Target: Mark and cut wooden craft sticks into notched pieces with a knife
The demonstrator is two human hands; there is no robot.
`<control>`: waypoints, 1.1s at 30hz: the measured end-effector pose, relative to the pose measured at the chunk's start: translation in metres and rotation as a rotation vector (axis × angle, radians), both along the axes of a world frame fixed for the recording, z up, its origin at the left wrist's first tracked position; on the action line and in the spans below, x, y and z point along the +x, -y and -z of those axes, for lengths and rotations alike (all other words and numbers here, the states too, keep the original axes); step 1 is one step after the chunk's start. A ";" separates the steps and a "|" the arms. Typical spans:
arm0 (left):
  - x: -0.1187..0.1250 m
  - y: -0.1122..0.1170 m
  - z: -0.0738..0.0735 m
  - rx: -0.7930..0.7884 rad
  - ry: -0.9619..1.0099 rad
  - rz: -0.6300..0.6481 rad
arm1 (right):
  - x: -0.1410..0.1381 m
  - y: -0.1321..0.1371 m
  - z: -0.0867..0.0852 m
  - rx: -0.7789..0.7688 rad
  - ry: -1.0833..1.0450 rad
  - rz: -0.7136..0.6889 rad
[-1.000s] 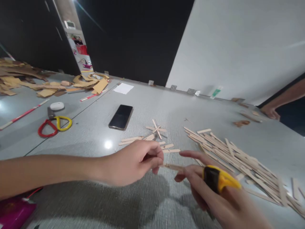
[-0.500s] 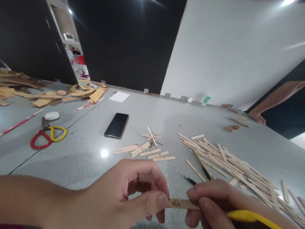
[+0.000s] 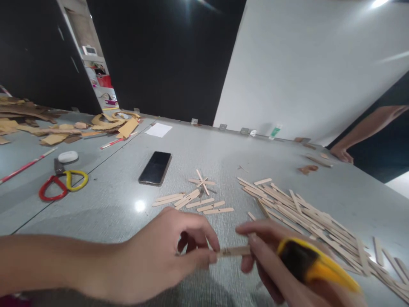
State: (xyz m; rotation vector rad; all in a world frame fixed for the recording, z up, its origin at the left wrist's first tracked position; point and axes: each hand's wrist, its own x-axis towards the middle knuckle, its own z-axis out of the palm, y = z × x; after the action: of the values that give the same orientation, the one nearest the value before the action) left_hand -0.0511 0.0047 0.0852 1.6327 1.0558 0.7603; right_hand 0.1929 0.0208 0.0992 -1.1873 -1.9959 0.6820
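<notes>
My left hand [image 3: 166,256] pinches one end of a wooden craft stick [image 3: 234,251] between thumb and fingers. Dark marks show on the stick near the left fingertips. The other end is held by the fingertips of my right hand [image 3: 271,260], which is blurred by motion. A yellow-and-black utility knife [image 3: 316,264] is also tucked in that right hand; its blade cannot be seen. Several short craft sticks [image 3: 220,206] lie just beyond my hands, beside a star of crossed sticks [image 3: 202,182].
A pile of long sticks [image 3: 306,217] covers the right side. Further left lie a phone [image 3: 155,168], scissors [image 3: 62,183], a white mouse-like case [image 3: 68,157] and peeled scraps [image 3: 64,132]. Paper [image 3: 159,129] lies behind. Another person's hand [image 3: 341,154] rests at the far right.
Both hands have risen slightly, away from me, with the stick. My right hand has turned, bringing the knife body into fuller view, and now covers the pen. The stick has tilted, its marked face showing less.
</notes>
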 end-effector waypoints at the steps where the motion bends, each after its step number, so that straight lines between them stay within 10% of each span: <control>1: 0.000 -0.007 0.007 -0.015 -0.028 0.014 | 0.004 -0.007 0.002 0.003 0.024 0.019; 7: -0.005 -0.038 0.046 0.226 -0.237 0.281 | 0.033 -0.025 0.014 0.134 0.132 0.109; 14: -0.003 -0.035 0.060 0.430 -0.232 0.241 | 0.039 -0.015 0.018 0.251 0.165 -0.108; 19: 0.011 -0.002 0.069 0.452 -0.461 0.001 | 0.030 -0.025 0.018 -0.061 -0.087 -0.224; 25: 0.014 -0.004 0.076 0.481 -0.350 0.177 | -0.007 -0.017 0.031 -0.472 -0.840 -0.172; 33: 0.003 -0.032 0.083 0.466 -0.108 0.228 | -0.025 -0.005 0.049 -0.552 -0.905 -0.342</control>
State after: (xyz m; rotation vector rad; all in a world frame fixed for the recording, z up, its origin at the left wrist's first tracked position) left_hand -0.0479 0.0365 0.0024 2.1696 0.7800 0.8102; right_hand 0.1682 0.0258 0.0504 -0.5979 -1.2475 1.6690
